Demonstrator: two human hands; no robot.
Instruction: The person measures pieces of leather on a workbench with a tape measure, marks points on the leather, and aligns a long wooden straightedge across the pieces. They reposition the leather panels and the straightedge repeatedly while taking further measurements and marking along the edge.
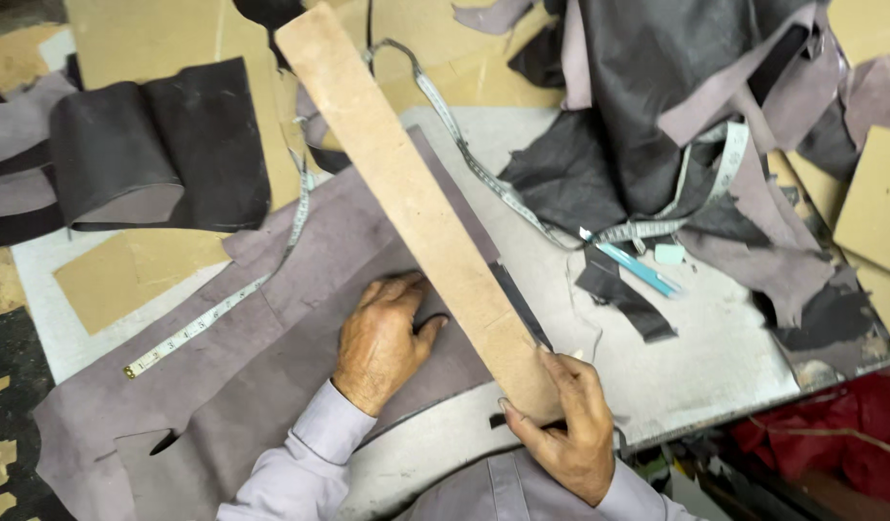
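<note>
Long tan fibreboard strip (421, 207) running diagonally, far-left to near-right, across grey-purple leather sheet (271, 318). Right hand (565, 425) pinching near end; left hand (382, 338) pressed flat, fingers spread, just left of strip.

I see a long tan board strip (421, 207) lying diagonally across a flat mauve-grey leather hide (271, 328) — hide spread suede-side up on the table.

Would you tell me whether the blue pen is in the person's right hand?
No, the blue pen lies on the table, apart from the right hand, which grips the long board.
</note>
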